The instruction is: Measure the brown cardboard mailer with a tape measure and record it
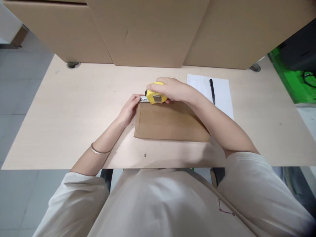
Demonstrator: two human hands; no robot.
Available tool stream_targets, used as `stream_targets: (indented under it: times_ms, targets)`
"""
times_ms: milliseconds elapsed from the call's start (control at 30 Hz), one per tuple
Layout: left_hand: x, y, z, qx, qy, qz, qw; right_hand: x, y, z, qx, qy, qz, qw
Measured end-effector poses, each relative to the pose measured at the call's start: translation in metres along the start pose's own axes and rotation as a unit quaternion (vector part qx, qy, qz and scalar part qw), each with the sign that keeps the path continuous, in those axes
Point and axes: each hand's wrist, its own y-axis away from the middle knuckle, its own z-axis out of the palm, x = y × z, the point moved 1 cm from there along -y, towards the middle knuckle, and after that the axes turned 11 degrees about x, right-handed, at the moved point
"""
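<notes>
A flat brown cardboard piece (170, 122) lies on the light wooden desk (64, 112) in front of me. My right hand (172, 89) is closed around a yellow tape measure (155, 95) at the cardboard's far left corner. My left hand (129, 108) pinches the short pulled-out end of the tape blade (143, 99) just left of the yellow case, at the cardboard's far left edge. A thin bracelet sits on my left wrist.
A white sheet of paper (222, 93) with a black pen (212, 90) on it lies to the right of the cardboard. Tall cardboard panels (148, 33) stand along the desk's far edge. A green object (293, 79) sits at the far right.
</notes>
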Motion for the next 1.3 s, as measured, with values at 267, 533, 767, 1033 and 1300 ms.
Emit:
stream_targets:
  times_ms: [267, 533, 767, 1033, 1300]
  targets:
    - [0.005, 0.002, -0.003, 0.001, -0.035, 0.009, 0.999, 0.005, 0.011, -0.024, -0.011, -0.024, 0.009, 1.000]
    - [0.007, 0.001, -0.003, 0.007, -0.024, 0.004, 1.000, 0.086, 0.080, -0.132, 0.128, -0.060, 0.134, 0.981]
    - [0.007, 0.000, -0.006, 0.008, -0.035, 0.003, 0.999, 0.134, 0.090, -0.143, 0.182, -0.137, 0.192, 0.955]
    - [0.008, 0.002, -0.006, 0.018, -0.032, 0.003, 0.999, 0.128, 0.069, -0.125, 0.163, -0.124, 0.194, 0.959]
    - [0.008, 0.002, -0.006, 0.009, -0.033, 0.001, 0.999, 0.128, 0.071, -0.125, 0.163, -0.101, 0.213, 0.958]
